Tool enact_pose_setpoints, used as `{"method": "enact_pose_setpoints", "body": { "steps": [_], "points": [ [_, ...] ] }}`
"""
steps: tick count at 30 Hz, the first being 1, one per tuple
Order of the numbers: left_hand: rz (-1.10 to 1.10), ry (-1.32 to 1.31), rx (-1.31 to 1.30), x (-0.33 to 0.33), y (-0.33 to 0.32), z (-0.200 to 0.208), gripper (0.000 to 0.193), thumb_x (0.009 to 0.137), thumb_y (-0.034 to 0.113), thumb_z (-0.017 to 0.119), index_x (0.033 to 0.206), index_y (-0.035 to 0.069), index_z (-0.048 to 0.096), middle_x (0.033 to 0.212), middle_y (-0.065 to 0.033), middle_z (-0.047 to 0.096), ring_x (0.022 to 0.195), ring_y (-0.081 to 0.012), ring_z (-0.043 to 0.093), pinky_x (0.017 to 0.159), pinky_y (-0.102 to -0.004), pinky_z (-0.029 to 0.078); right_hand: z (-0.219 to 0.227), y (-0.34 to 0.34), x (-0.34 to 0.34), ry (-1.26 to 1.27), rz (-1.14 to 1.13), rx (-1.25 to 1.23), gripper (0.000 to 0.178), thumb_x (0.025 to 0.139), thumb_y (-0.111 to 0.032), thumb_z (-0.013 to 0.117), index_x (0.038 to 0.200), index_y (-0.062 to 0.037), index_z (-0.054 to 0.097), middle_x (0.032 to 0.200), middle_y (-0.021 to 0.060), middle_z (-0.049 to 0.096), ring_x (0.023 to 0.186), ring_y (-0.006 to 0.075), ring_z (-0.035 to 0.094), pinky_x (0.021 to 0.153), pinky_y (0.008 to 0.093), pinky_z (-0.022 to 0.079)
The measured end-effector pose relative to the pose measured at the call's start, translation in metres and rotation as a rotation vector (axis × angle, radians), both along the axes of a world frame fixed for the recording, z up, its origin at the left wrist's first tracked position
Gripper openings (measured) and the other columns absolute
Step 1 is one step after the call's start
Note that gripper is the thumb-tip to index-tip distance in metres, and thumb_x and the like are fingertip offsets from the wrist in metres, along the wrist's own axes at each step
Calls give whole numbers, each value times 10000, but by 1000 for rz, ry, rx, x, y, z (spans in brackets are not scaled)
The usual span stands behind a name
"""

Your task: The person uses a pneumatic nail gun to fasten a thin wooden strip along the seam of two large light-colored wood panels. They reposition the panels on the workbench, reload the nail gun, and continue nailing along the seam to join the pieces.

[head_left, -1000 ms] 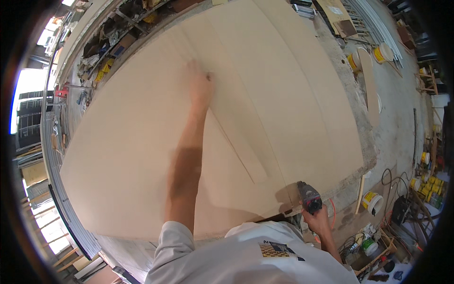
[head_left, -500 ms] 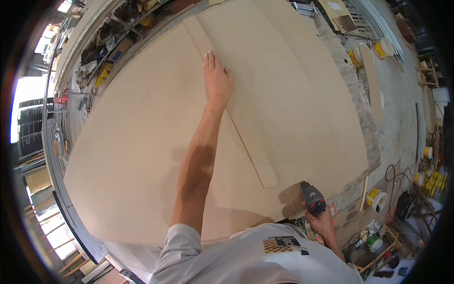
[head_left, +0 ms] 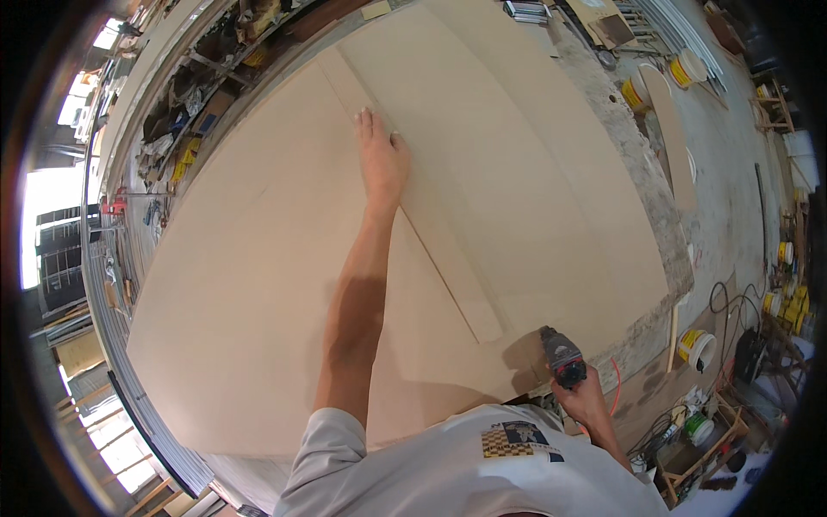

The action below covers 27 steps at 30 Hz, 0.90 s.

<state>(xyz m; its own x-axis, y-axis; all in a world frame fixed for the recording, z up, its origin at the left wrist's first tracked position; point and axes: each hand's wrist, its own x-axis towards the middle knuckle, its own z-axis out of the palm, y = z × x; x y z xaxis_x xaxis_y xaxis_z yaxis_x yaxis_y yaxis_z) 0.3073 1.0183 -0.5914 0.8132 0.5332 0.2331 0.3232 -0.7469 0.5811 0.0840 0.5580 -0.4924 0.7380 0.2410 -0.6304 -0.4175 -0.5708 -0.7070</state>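
The left hand [head_left: 384, 168] lies on the strip [head_left: 452, 274], fingers pressed together, thumb apart. The strip slants across the board [head_left: 241, 293]. The right hand [head_left: 587, 400] holds the tool [head_left: 563, 355] near the board's edge, its fingers curled around it, partly hidden.

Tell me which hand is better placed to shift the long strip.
Probably the left: that hand appears flat on the strip, while the right hand grips a power tool by the near edge.
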Motion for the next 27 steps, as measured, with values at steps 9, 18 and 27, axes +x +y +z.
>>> {"method": "enact_pose_setpoints", "body": {
  "steps": [9,18,27],
  "points": [
    [-6,-34,15,-1,0,-2,586,967,106,549,1484,-120,392,1605,-267,335,1528,-390,254,1257,-450,238,18,6,14,4,77,-47,341,805,-93,726,1113,27,643,893,160,706,815,189,658,755,351,542],
    [-33,-53,88,-1,1,-11,580,964,101,547,1482,-116,400,1601,-277,335,1523,-408,257,1254,-466,242,19,4,15,54,89,-47,364,809,-93,715,1145,21,634,907,194,700,820,271,680,776,368,546],
    [-26,-39,118,1,6,-19,564,977,127,546,1472,-114,421,1602,-272,337,1523,-405,255,1255,-467,239,18,4,10,53,63,-60,325,799,-76,714,1093,27,624,919,210,701,810,287,676,777,380,543]
  ]
}}
